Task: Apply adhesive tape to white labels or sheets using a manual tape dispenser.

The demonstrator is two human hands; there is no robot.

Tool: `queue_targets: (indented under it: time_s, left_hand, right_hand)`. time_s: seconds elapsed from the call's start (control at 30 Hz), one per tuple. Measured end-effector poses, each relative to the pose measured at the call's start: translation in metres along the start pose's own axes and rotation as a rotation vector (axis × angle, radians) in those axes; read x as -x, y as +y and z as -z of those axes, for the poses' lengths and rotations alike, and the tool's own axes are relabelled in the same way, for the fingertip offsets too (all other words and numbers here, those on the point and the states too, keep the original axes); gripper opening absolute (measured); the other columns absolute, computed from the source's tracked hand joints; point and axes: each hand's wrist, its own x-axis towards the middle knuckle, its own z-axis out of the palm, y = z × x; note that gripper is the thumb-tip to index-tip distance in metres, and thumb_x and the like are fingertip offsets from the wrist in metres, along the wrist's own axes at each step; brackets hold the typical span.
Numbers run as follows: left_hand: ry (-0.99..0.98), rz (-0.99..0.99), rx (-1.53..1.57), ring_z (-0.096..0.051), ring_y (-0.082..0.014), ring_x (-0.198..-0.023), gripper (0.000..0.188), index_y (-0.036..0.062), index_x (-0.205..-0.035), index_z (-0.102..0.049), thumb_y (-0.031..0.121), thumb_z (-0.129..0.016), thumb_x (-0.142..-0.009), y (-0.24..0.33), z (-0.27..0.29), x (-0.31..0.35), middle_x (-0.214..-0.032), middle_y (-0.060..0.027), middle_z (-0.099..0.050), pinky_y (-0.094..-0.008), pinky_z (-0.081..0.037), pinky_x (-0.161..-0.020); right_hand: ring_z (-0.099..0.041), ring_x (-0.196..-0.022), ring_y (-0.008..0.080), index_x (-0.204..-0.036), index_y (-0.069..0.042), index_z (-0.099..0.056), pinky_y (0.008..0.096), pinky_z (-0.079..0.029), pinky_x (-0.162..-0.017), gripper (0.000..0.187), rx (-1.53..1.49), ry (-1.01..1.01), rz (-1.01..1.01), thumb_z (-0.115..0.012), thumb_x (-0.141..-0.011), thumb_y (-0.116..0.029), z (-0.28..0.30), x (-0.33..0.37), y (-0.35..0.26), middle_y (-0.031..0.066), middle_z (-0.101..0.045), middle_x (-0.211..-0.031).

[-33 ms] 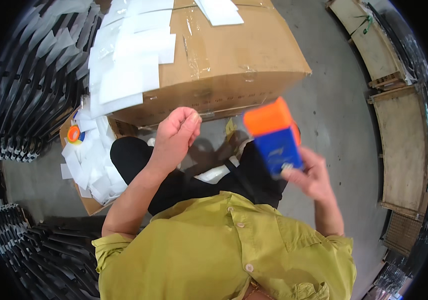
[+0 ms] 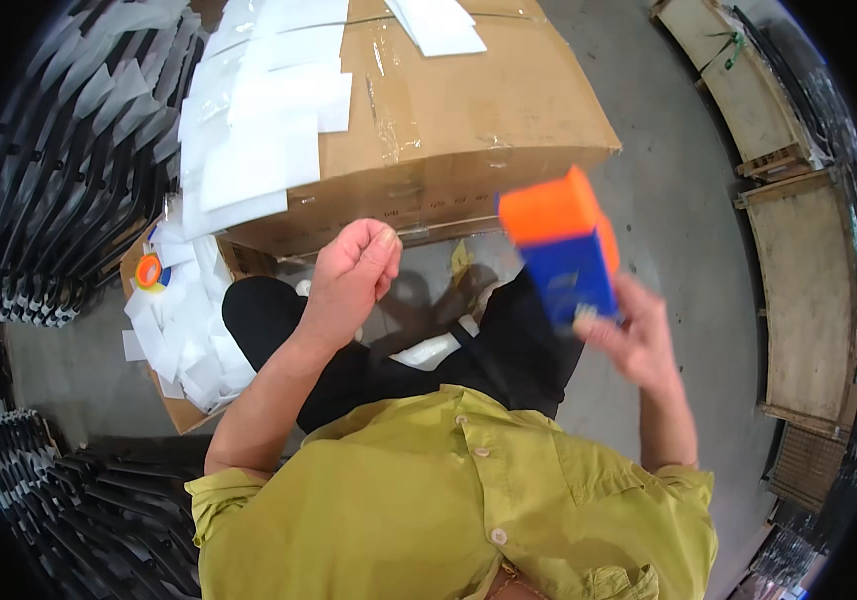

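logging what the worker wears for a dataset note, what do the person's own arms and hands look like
Both arms are bare from the short sleeves down. The sleeves belong to an olive-yellow button-up shirt with pale buttons. The left hand and the right hand are bare: no gloves, and no watch, ring or bracelet can be seen on the wrists or fingers. The right hand is slightly blurred.

A grey concrete floor (image 2: 688, 250) fills the right and lower left of the frame. On it, at upper centre, sits 1 large taped cardboard box (image 2: 468, 130) with white paper sheets (image 2: 258, 120) spread on its top. At left, a smaller open carton (image 2: 183, 410) rests on the floor, and wooden pallets (image 2: 808, 290) lie along the right edge.
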Motion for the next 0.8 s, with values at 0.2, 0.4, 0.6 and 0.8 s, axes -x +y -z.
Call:
queue_targets:
  time_s: [0.2, 0.4, 0.6, 0.8]
  left_hand:
    - [-0.575, 0.114, 0.805, -0.034, -0.0139, -0.045, 0.06, 0.0098, -0.057, -0.037, 0.061, -0.025, -0.086, -0.01, -0.003, 0.0, -0.051, -0.0028, -0.038, -0.0251, -0.029, -0.039]
    - [-0.88, 0.19, 0.884, -0.051, -0.0175, -0.051, 0.082, 0.0049, -0.071, -0.053, 0.083, -0.029, -0.058, -0.023, -0.022, 0.006, -0.066, -0.0114, -0.057, -0.0244, -0.038, -0.043]
    - [-0.936, 0.268, 0.919, -0.05, -0.0178, -0.042, 0.085, 0.0044, -0.065, -0.052, 0.085, -0.026, -0.055, -0.029, -0.02, 0.003, -0.058, -0.0105, -0.056, -0.0254, -0.037, -0.037]
    - [-0.977, 0.441, 0.983, -0.053, -0.0196, -0.041, 0.075, 0.0078, -0.057, -0.053, 0.08, -0.033, -0.06, -0.044, -0.047, 0.007, -0.054, -0.0109, -0.055, -0.0254, -0.043, -0.037]
  right_hand:
    - [-0.056, -0.07, 0.0277, -0.078, 0.0, -0.053, 0.0386, -0.042, -0.066, 0.031, 0.817, 0.164, 0.193, -0.064, -0.072, -0.028, 0.026, -0.136, -0.016, 0.0144, -0.056, -0.067]
    - [-0.056, -0.088, 0.0311, -0.092, -0.002, -0.055, 0.0539, -0.03, -0.085, 0.039, 1.086, 0.086, -0.039, -0.059, -0.077, -0.037, 0.022, -0.208, 0.015, 0.0162, -0.059, -0.088]
    - [-0.05, -0.111, 0.0231, -0.119, -0.003, -0.049, 0.0332, -0.039, -0.094, 0.054, 0.37, -0.14, 0.401, -0.07, -0.072, -0.017, -0.027, -0.121, -0.04, 0.0097, -0.054, -0.117]
    - [-0.058, -0.091, 0.0134, -0.114, 0.001, -0.053, 0.0259, -0.046, -0.079, 0.043, -0.575, -0.51, 0.142, -0.067, -0.074, 0.0, -0.088, -0.067, -0.032, 0.0107, -0.06, -0.099]
